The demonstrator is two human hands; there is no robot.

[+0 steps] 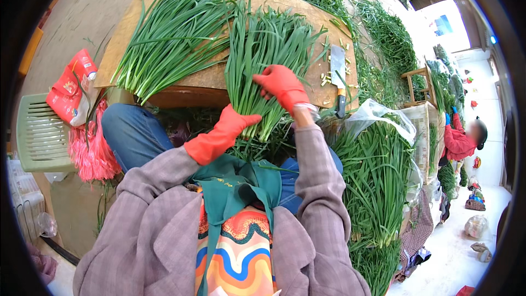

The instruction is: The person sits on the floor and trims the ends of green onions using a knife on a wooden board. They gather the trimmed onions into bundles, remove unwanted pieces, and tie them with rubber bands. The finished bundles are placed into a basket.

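Observation:
A bunch of garlic chives (267,49) lies across the near edge of the wooden board (205,78), its pale stem ends jutting toward me. My left hand (226,133), in a red rubber glove, holds these stems near their cut ends, with the thumb across the top. Over the same bunch, a little higher up, is my right hand (283,86), gloved alike, its fingers curled against the leaves. Whether they pinch a leaf is too small to tell. Left of this bunch rests a second pile of chives (172,45).
A cleaver (338,74) lies at the board's right, among cut stem pieces (326,79). Pink plastic ties (92,144) and a red bag (74,86) hang at a green plastic stool (43,131). Bundled chives (374,176) stand at my right. Another person (460,139) works farther right.

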